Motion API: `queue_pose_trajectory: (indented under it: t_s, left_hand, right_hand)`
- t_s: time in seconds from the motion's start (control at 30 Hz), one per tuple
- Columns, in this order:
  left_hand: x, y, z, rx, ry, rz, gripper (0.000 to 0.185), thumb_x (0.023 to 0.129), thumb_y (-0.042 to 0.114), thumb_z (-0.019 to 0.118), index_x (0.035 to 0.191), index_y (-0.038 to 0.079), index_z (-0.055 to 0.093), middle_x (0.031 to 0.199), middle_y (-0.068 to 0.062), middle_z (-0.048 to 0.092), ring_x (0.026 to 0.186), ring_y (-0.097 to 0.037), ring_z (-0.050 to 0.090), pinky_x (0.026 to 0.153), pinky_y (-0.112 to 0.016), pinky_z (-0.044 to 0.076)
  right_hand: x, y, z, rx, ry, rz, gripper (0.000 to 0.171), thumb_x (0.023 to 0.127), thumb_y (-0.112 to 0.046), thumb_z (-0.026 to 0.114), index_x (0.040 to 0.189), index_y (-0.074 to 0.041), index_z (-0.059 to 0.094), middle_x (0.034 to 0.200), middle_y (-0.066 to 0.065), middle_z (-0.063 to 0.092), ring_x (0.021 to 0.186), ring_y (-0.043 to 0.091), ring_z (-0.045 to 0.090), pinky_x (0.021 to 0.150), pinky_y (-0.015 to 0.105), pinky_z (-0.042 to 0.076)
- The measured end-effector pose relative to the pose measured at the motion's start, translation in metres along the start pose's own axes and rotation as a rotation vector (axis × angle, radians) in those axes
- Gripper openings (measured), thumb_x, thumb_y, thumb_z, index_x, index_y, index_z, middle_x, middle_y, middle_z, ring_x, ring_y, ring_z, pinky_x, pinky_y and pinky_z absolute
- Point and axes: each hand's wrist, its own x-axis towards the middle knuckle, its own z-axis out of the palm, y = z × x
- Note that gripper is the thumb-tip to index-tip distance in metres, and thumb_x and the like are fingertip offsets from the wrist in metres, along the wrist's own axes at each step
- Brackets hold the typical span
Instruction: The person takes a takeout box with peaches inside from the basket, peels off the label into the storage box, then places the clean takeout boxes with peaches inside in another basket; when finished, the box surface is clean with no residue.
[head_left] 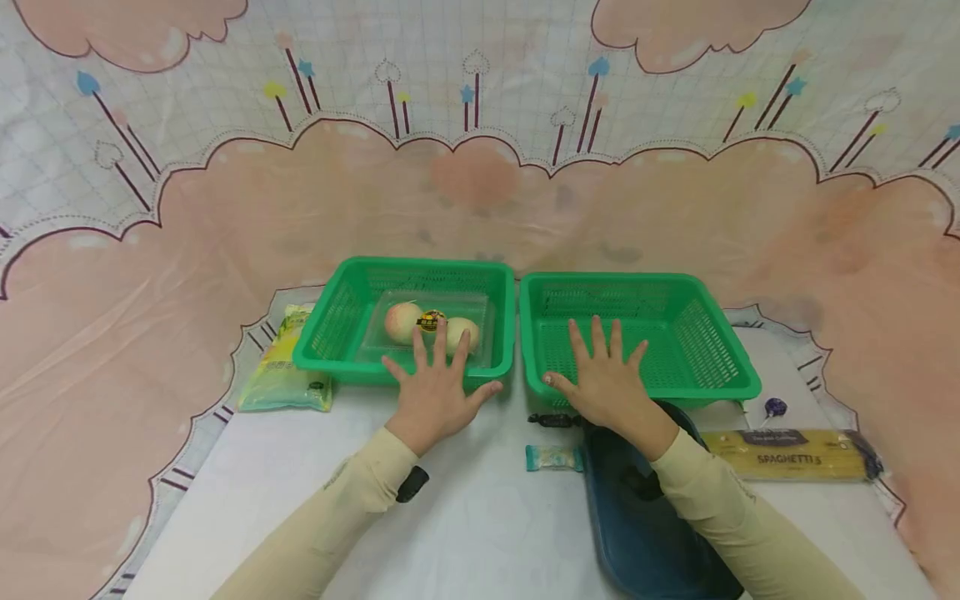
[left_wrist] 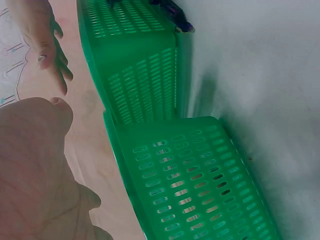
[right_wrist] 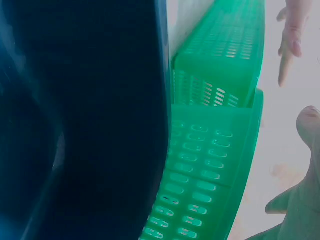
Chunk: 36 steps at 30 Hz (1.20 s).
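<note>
Two green baskets (head_left: 637, 287) sitting side by side, left hand (head_left: 438, 387) hovering flat, fingers spread, over the near rim of the left one holding two peaches (head_left: 431, 325) in a clear tray, right hand (head_left: 603, 379) spreading likewise over the empty right one, one spaghetti pack (head_left: 787, 454) lying nearby.

"SPAGHETTI 5" on the pasta packet (head_left: 791, 454), right of the table.

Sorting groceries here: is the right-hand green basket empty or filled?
Empty. The right green basket shows only bare mesh floor; the right hand hovers spread over its near rim.
</note>
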Motion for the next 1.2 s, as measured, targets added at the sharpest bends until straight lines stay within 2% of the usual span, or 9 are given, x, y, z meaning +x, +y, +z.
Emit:
queue_pose_trajectory:
  t_s: [0.37,0.6,0.7,0.8,0.87,0.93,1.03,1.2]
  left_hand:
    - [0.0,0.001,-0.01,0.042,0.03,0.009,0.098,0.097,0.081,0.041,0.169,0.021,0.016,0.176,-0.02,0.002,0.158,-0.055,0.001,0.109,-0.091,0.014]
    - [0.0,0.003,-0.012,0.022,0.001,0.003,0.1,0.097,0.083,0.037,0.17,0.02,0.012,0.175,-0.02,0.0,0.158,-0.055,-0.001,0.112,-0.089,0.014]
    - [-0.001,0.004,-0.013,-0.086,0.041,0.021,0.099,0.098,0.078,0.043,0.168,0.013,0.018,0.174,-0.024,0.01,0.158,-0.055,0.008,0.114,-0.085,0.019]
    - [-0.002,0.001,-0.012,-0.238,0.124,0.028,0.092,0.1,0.068,0.054,0.162,0.003,0.032,0.165,-0.028,0.032,0.153,-0.051,0.029,0.117,-0.072,0.033]
    - [-0.004,-0.001,-0.013,-0.335,0.186,0.022,0.085,0.101,0.06,0.06,0.155,-0.002,0.042,0.153,-0.028,0.046,0.143,-0.046,0.043,0.114,-0.063,0.043]
    - [-0.005,-0.005,-0.013,-0.426,0.229,0.005,0.076,0.102,0.054,0.062,0.148,-0.006,0.05,0.138,-0.026,0.056,0.13,-0.041,0.054,0.107,-0.056,0.05]
    - [-0.005,-0.011,-0.012,-0.551,0.287,-0.033,0.06,0.104,0.046,0.064,0.132,-0.007,0.061,0.117,-0.023,0.064,0.108,-0.037,0.062,0.092,-0.052,0.055]
    - [-0.003,-0.021,-0.006,-0.702,0.356,-0.12,0.043,0.106,0.04,0.062,0.099,-0.002,0.067,0.085,-0.014,0.066,0.076,-0.03,0.062,0.067,-0.04,0.051]
  right_hand:
    - [-0.009,0.001,-0.004,-0.009,0.011,0.018,0.093,0.104,-0.062,0.051,0.168,-0.008,0.011,0.171,0.033,0.006,0.155,0.06,-0.003,0.113,0.088,0.001]
    - [-0.012,0.003,-0.012,0.004,0.006,0.03,0.093,0.105,-0.062,0.051,0.169,-0.008,0.009,0.171,0.032,0.003,0.155,0.059,-0.005,0.113,0.088,-0.001]
    - [-0.014,0.004,-0.017,0.004,0.01,0.037,0.092,0.105,-0.061,0.051,0.168,-0.007,0.011,0.171,0.033,0.005,0.155,0.06,-0.003,0.113,0.088,0.003]
    - [-0.011,0.005,-0.019,0.021,0.027,0.03,0.093,0.105,-0.06,0.052,0.168,-0.005,0.01,0.17,0.034,0.008,0.155,0.061,0.002,0.115,0.086,0.009]
    - [-0.009,0.005,-0.021,0.033,0.045,0.018,0.094,0.105,-0.059,0.053,0.168,-0.003,0.009,0.17,0.034,0.011,0.155,0.061,0.007,0.116,0.084,0.015]
    - [-0.006,0.003,-0.022,0.051,0.061,0.009,0.096,0.105,-0.057,0.055,0.167,-0.002,0.008,0.168,0.035,0.015,0.154,0.06,0.012,0.118,0.08,0.021]
    - [-0.001,-0.002,-0.024,0.092,0.063,0.001,0.096,0.105,-0.056,0.057,0.167,0.0,0.008,0.168,0.035,0.017,0.154,0.058,0.017,0.121,0.073,0.025]
    - [0.008,-0.012,-0.026,0.195,0.034,0.007,0.094,0.106,-0.054,0.056,0.167,0.0,0.009,0.169,0.032,0.019,0.155,0.052,0.021,0.121,0.068,0.031]
